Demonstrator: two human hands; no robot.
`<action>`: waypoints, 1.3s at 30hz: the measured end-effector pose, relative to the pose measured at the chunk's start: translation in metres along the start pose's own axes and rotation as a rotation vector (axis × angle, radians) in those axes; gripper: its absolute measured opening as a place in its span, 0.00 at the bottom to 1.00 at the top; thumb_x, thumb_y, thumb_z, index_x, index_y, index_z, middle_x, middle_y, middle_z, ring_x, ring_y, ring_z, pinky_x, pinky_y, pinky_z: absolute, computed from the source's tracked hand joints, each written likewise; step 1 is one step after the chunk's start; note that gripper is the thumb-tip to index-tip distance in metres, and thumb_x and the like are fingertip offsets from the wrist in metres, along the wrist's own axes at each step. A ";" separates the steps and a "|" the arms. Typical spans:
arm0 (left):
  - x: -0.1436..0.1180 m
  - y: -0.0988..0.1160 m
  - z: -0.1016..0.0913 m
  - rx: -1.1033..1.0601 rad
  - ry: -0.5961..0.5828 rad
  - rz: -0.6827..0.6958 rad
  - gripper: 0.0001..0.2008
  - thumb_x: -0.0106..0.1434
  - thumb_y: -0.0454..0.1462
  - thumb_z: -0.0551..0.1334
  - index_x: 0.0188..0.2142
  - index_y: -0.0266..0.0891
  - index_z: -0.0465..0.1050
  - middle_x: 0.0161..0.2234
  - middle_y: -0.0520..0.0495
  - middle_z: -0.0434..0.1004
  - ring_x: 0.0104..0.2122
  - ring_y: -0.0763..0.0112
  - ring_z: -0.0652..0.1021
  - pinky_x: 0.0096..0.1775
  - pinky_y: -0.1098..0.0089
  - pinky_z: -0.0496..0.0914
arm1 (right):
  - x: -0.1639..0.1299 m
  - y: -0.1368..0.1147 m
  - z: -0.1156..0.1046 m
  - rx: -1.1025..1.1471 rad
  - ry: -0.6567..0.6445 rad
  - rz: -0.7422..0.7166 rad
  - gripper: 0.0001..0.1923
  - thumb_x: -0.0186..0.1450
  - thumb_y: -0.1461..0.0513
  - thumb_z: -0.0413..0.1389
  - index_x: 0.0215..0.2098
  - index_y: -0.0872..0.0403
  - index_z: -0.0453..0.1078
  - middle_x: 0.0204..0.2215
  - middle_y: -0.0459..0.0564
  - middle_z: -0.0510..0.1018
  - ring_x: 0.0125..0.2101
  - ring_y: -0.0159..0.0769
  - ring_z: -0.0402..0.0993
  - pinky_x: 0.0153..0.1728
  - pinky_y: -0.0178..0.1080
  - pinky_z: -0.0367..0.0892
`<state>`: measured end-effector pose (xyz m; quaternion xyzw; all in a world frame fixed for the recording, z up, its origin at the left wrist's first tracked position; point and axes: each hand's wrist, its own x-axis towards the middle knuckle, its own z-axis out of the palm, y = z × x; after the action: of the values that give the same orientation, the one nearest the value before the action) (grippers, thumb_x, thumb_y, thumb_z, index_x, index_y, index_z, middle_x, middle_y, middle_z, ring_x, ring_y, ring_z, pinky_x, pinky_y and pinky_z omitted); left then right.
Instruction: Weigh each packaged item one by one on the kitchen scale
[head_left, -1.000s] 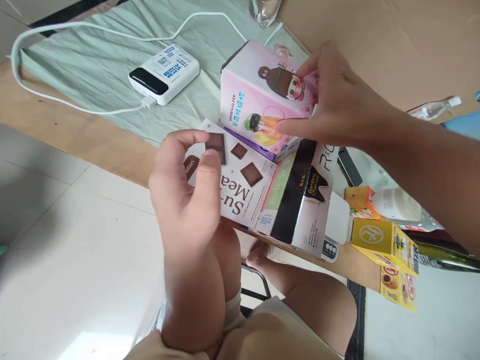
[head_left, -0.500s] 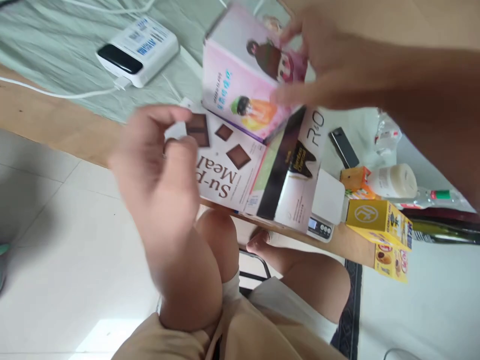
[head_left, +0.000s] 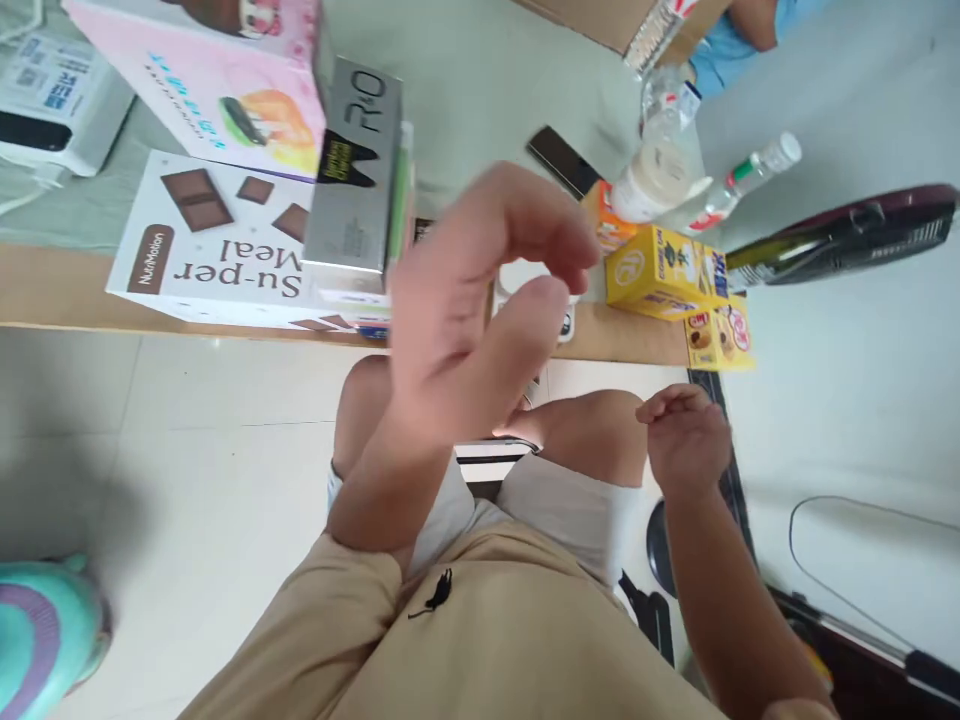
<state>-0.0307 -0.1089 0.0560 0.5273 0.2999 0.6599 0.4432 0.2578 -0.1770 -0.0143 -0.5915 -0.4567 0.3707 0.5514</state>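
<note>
right hand: low by the knee, fingers loosely curled together, holding nothing.
left hand: raised and blurred, thumb and fingers curved apart, empty.
nearest thing: grey box on the chocolate box, at the table edge.
advice: grip the grey box by its long sides, lift straight up.
far: pink box, yellow box.
</note>
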 end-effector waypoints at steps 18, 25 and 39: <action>-0.073 -0.120 0.150 0.209 -0.385 -0.701 0.06 0.59 0.40 0.61 0.31 0.39 0.70 0.26 0.52 0.73 0.29 0.73 0.74 0.38 0.68 0.70 | -0.047 0.096 -0.127 0.235 0.142 0.237 0.13 0.64 0.52 0.58 0.42 0.49 0.67 0.27 0.42 0.72 0.26 0.29 0.68 0.32 0.36 0.66; -0.059 -0.149 0.168 0.282 -0.255 -0.806 0.06 0.58 0.40 0.61 0.31 0.39 0.72 0.26 0.52 0.74 0.30 0.72 0.74 0.36 0.68 0.68 | -0.010 0.117 -0.149 0.210 0.098 0.297 0.13 0.64 0.55 0.56 0.45 0.48 0.65 0.30 0.42 0.73 0.26 0.28 0.69 0.31 0.36 0.67; -0.072 -0.111 0.157 0.373 -0.289 -0.762 0.04 0.60 0.37 0.62 0.29 0.41 0.71 0.26 0.51 0.73 0.31 0.71 0.74 0.39 0.67 0.72 | -0.031 0.135 -0.132 0.281 0.223 0.270 0.14 0.61 0.57 0.58 0.45 0.49 0.67 0.31 0.42 0.72 0.26 0.28 0.69 0.30 0.37 0.68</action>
<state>0.1540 -0.1382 -0.0290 0.5369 0.5216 0.3038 0.5894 0.3906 -0.2440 -0.1344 -0.6019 -0.2533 0.4336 0.6209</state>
